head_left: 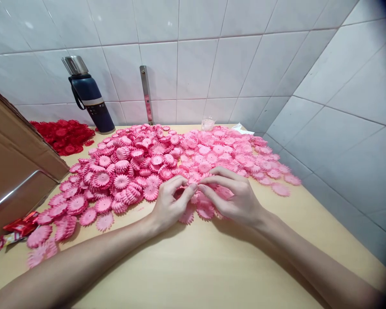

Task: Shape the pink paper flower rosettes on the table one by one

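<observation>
My left hand (173, 199) and my right hand (236, 195) meet over the front of a heap of pink scalloped flower discs (122, 167). Thumb and fingers of each hand are pinched together, and the tips nearly touch. Whatever lies between them is too small and too close in colour to the heap to make out. Beneath and between the hands lie several pink flower discs (206, 210). Deeper pink pieces, some stacked, make up the left side of the heap, and paler, flatter flower discs (260, 159) spread to the right.
Behind the heap, a dark blue thermos (93, 96) stands by the tiled wall. Red flower pieces (64, 135) are piled beside it. At the left are a cardboard box (19, 141) and red wrappers (22, 225). A small clear cup (208, 124) and a metal strip (146, 94) are at the back.
</observation>
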`<action>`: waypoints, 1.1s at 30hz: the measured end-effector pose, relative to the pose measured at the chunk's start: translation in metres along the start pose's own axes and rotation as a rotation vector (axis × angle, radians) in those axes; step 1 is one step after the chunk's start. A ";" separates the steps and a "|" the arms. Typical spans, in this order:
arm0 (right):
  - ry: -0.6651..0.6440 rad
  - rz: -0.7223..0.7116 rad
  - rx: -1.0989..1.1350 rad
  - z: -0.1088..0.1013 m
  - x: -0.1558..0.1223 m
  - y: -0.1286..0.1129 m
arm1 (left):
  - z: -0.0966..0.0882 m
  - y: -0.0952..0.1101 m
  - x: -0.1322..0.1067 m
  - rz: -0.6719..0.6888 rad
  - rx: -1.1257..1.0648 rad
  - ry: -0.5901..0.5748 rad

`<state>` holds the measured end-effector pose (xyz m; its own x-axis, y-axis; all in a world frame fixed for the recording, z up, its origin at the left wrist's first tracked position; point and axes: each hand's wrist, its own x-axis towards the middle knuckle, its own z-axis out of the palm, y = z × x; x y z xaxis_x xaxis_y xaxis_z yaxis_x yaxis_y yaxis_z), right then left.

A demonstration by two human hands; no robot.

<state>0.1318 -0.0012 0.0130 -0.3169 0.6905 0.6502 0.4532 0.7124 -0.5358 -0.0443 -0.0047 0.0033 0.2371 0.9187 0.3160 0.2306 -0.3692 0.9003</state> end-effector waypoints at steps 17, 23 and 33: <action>-0.208 0.011 0.155 -0.003 0.002 -0.003 | 0.000 -0.004 0.000 0.061 -0.044 -0.014; -0.196 -0.002 0.167 -0.004 0.002 -0.006 | 0.000 -0.008 0.000 0.095 -0.060 -0.032; -0.166 0.006 0.119 0.001 0.001 -0.003 | 0.000 -0.011 0.002 0.082 0.036 -0.095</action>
<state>0.1297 -0.0027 0.0147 -0.4517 0.6989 0.5545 0.3566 0.7112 -0.6059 -0.0468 0.0012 -0.0063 0.3443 0.8684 0.3568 0.2403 -0.4488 0.8607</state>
